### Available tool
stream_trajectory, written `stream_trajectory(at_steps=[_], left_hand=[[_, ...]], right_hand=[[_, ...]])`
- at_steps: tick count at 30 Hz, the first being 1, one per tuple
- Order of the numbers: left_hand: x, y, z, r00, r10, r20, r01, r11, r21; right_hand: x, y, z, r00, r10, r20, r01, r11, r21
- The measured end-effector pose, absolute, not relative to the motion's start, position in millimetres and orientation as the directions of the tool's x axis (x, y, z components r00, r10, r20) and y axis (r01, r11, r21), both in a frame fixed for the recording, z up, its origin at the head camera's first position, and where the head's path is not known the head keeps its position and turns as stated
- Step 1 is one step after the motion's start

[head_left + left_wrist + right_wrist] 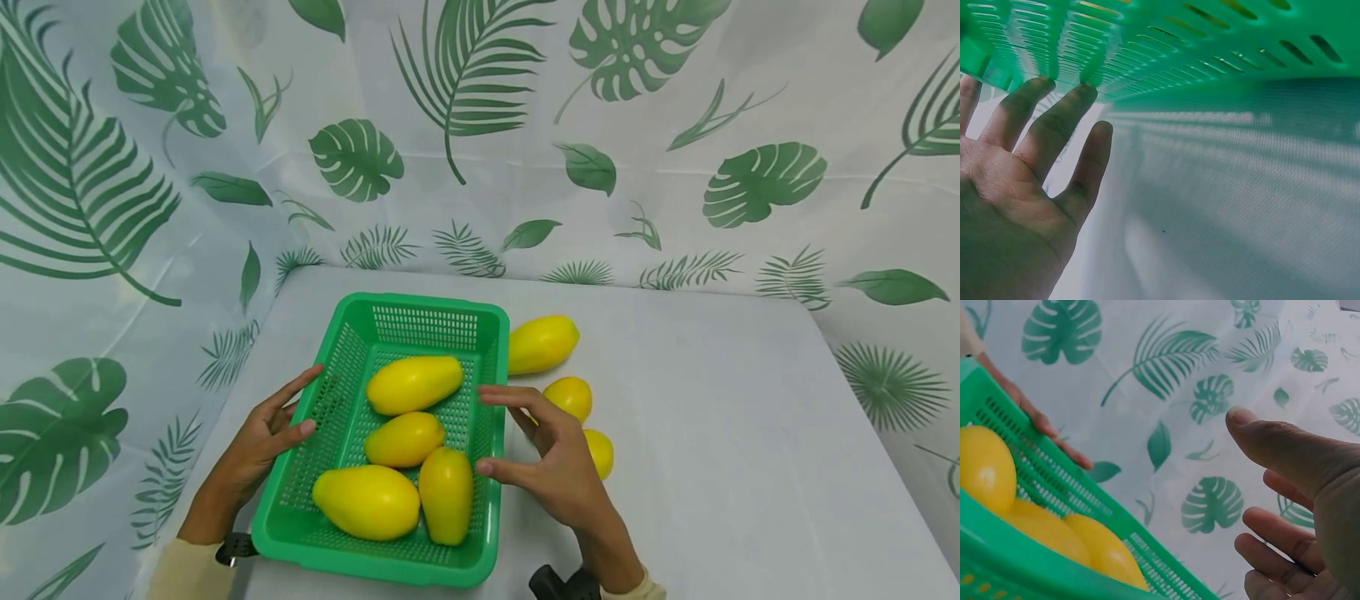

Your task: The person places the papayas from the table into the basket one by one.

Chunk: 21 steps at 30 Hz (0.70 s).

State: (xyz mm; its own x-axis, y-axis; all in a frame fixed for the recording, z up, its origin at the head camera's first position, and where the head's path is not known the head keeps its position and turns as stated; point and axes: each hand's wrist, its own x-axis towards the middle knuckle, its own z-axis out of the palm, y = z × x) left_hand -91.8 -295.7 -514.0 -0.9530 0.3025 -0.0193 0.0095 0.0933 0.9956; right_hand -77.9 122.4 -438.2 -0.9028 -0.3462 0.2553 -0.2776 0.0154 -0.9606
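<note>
A green plastic basket (375, 569) with slotted walls holds several yellow papaya-shaped fruits, among them one at the far end (415, 385) and one upright along the right side (447, 497). My left hand (253, 444) is at the basket's left side, thumb tip at the rim. In the left wrist view, the left hand's (1029, 162) fingers reach fairly straight along the outer wall. Above the right rim, my right hand (558, 462) has thumb and fingers spread apart with nothing between them. The right wrist view shows this hand (1310, 506) apart from the basket.
Just right of the basket lie three more yellow fruits: a large one (543, 343), a smaller one (572, 397) and another (601, 452) partly hidden by my right hand. They rest on a white-covered table (712, 433). Leaf-printed cloth (652, 192) stands behind and beside it.
</note>
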Motion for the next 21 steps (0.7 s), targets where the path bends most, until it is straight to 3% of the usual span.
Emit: stream_trajectory(at_steps=[21], left_hand=[[-93, -296, -513, -0.957, 0.287, -0.041, 0.0, 0.141, 0.99]], right_hand=[[-76, 160, -450, -0.954, -0.178, 0.243, -0.27, 0.148, -0.951]])
